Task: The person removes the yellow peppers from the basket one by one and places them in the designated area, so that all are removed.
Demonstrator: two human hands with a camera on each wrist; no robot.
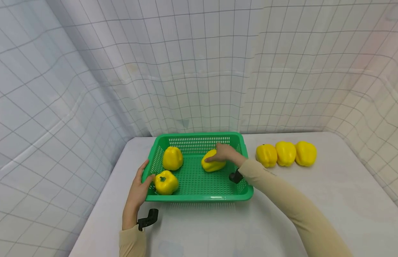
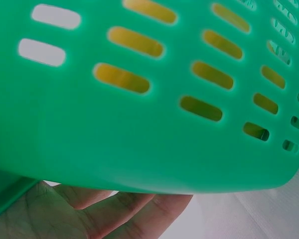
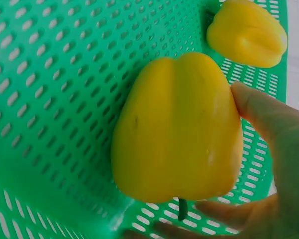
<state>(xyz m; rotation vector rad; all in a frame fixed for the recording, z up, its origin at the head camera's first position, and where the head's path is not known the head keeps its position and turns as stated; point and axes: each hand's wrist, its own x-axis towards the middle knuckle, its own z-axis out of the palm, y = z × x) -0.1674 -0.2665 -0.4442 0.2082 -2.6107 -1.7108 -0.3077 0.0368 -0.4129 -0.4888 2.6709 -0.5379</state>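
Right hand (image 1: 223,153): I pinch one yellow pepper (image 1: 211,165); slack hold might drop it. Left hand (image 1: 139,189): gripping green basket (image 1: 199,198).

Over on the left, the bare left hand (image 1: 139,187) is held with thumb and fingers parted; from the near right, the beige-sleeved right arm (image 1: 292,203) is stretched toward the far middle, the bare right hand (image 1: 225,153) turned palm-down, fingers curved.

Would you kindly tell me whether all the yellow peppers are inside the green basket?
No, three yellow peppers sit in a row on the white table, right of the green basket.
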